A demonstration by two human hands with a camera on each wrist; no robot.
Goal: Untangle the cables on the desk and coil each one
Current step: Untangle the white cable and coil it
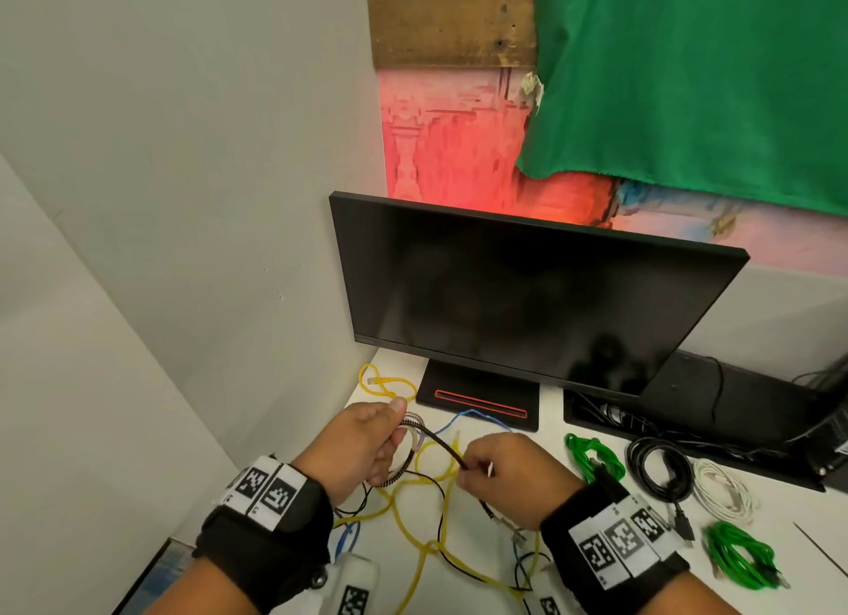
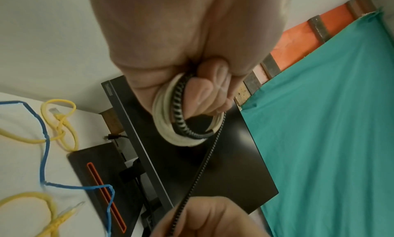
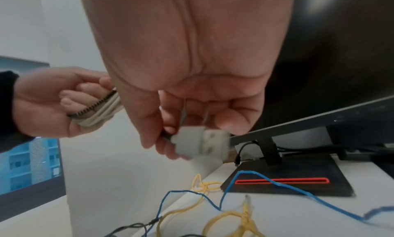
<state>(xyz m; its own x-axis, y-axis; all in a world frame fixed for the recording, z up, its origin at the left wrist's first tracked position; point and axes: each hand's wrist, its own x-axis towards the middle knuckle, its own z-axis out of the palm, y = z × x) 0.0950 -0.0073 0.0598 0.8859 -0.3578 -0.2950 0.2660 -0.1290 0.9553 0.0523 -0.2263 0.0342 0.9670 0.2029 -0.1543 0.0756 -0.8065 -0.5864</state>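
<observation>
My left hand [image 1: 395, 427] hovers above the white desk [image 1: 573, 523] and grips a small coil of braided cable [image 2: 170, 124], part white and part black-and-white striped, its fingers [image 2: 205, 92] curled through the loops. From the coil the striped cable [image 1: 440, 447] runs right to my right hand [image 1: 468, 470], which pinches it near its end. In the right wrist view a blurred grey and white plug [image 3: 200, 142] sticks out below the right hand's fingers [image 3: 168, 131]. Under both hands, yellow [image 1: 413, 513], blue [image 1: 472, 415] and thin black [image 1: 441, 518] cables lie tangled.
A dark monitor [image 1: 527, 293] on a black base [image 1: 477, 406] stands just behind the hands. To the right lie two green coils [image 1: 594, 458] [image 1: 739, 555], a black coil [image 1: 661, 472] and a white coil [image 1: 725, 490]. A wall closes the desk's left side.
</observation>
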